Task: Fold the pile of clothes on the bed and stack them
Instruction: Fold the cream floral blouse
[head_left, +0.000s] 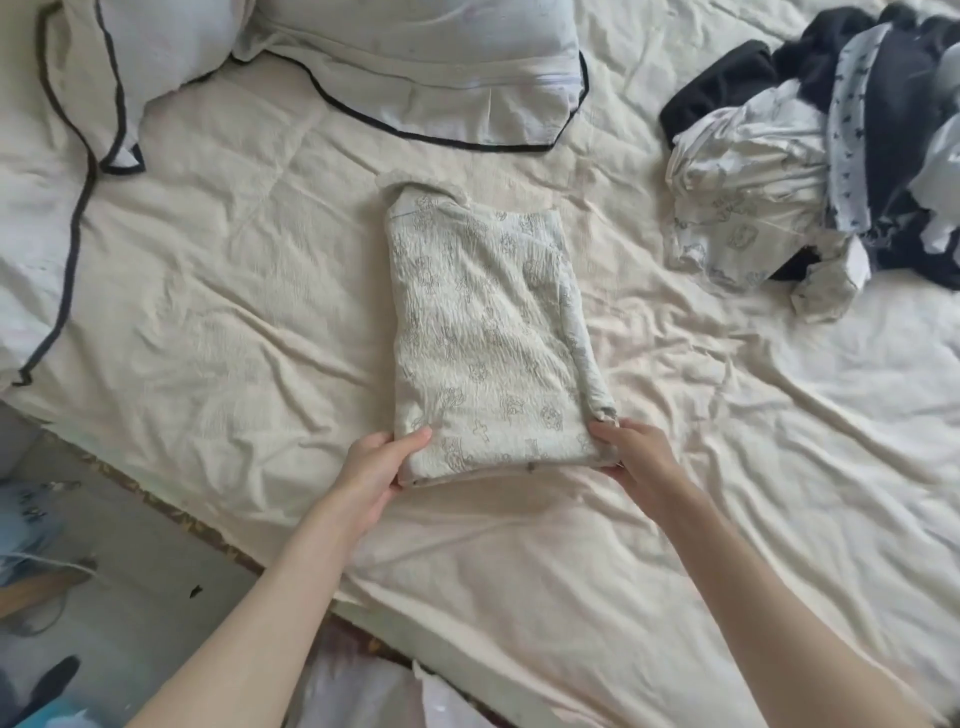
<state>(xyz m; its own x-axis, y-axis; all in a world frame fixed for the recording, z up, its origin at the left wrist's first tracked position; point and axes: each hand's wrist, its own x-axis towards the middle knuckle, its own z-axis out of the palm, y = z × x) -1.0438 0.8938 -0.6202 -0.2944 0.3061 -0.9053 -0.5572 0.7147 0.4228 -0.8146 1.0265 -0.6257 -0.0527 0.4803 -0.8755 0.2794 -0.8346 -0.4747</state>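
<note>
Head view: left hand (376, 467) and right hand (631, 451) pinch the near corners of a half-folded patterned garment (483, 332); lift both evenly, fold away, align edges.

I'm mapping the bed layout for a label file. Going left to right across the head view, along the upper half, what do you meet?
Pillow with dark trim → second pillow → folded printed garment → pile of unfolded clothes.
</note>
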